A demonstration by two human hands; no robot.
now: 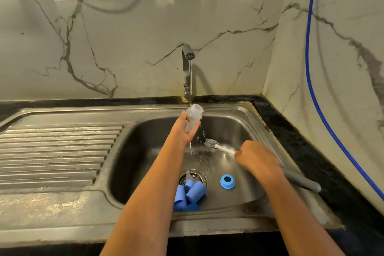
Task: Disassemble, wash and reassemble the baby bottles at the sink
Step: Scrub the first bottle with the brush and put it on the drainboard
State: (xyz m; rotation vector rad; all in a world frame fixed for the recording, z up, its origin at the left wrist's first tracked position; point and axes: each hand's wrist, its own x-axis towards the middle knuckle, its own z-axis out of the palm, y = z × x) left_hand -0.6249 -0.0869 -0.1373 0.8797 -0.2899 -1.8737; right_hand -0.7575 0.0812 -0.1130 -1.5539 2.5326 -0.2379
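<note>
My left hand (186, 131) grips a clear baby bottle (193, 117) with its open mouth up under the running tap (188, 68); water spills off it into the steel sink (245, 122). My right hand (256, 159) holds a bottle brush by its shaft, the grey bristle head (211, 143) pointing left, apart from the bottle. The brush's grey handle (301, 181) lies across the sink's right rim. A blue collar ring (227, 181) rests on the sink floor. Several blue caps (190, 194) and a clear teat (188, 175) lie by the drain (199, 174).
A ribbed steel drainboard (56, 151) stretches to the left of the basin. Black stone counter (295, 135) runs along the right and back. Marble walls close in behind and on the right, where a blue hose (311, 68) hangs down.
</note>
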